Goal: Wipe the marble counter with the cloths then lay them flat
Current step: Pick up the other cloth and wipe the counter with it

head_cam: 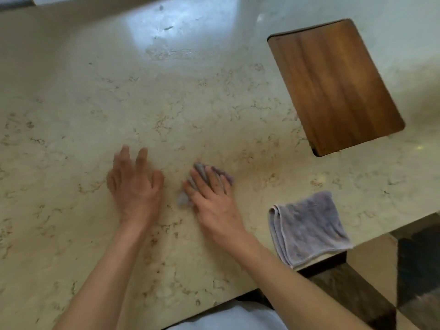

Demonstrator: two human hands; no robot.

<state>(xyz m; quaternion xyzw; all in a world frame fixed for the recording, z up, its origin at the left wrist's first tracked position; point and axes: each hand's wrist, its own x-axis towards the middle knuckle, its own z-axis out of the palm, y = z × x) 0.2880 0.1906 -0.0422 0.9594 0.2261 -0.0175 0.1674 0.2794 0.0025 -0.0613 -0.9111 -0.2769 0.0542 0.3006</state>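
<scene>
The beige marble counter (119, 96) fills most of the view. My right hand (210, 198) presses down on a bunched grey-purple cloth (223, 173), which sticks out past my fingertips and beside my thumb. My left hand (133, 182) rests flat on the bare marble just to the left, fingers spread, holding nothing. A second grey-purple cloth (309, 225) lies folded near the counter's front right edge, one corner hanging slightly over it.
A wooden cutting board (333, 84) lies at the back right of the counter. The counter's front edge runs diagonally at lower right, with dark cabinet and tiled floor (414, 270) below. A pale wall edge shows at the top left.
</scene>
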